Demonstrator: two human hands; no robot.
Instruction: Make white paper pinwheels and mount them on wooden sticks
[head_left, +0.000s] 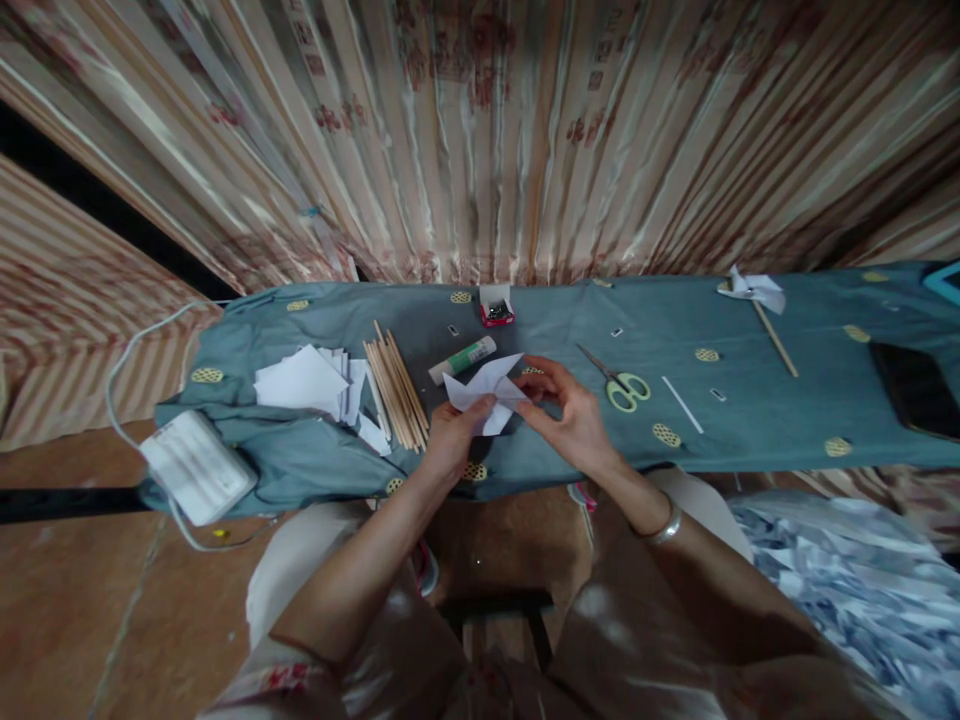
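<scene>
Between my two hands is a white paper pinwheel (489, 378) with pointed blades, held above the front of the cloth-covered table. My left hand (452, 432) pinches its lower left side, thumb on top near the centre. My right hand (564, 412) grips the right side of the paper between thumb and fingers. A glue stick (463, 360) lies just behind the paper. Beyond it stands a small open red box (496, 308) with dark little pieces inside. To the right of my right hand lie scissors (624, 388) with green handles.
Wooden sticks (396, 388) and a stack of white paper (304, 383) lie to the left, near a white power strip (199, 467). A paper strip (682, 404), a pinwheel on a stick (759, 295) and a black phone (913, 388) lie right. A curtain (495, 150) hangs behind.
</scene>
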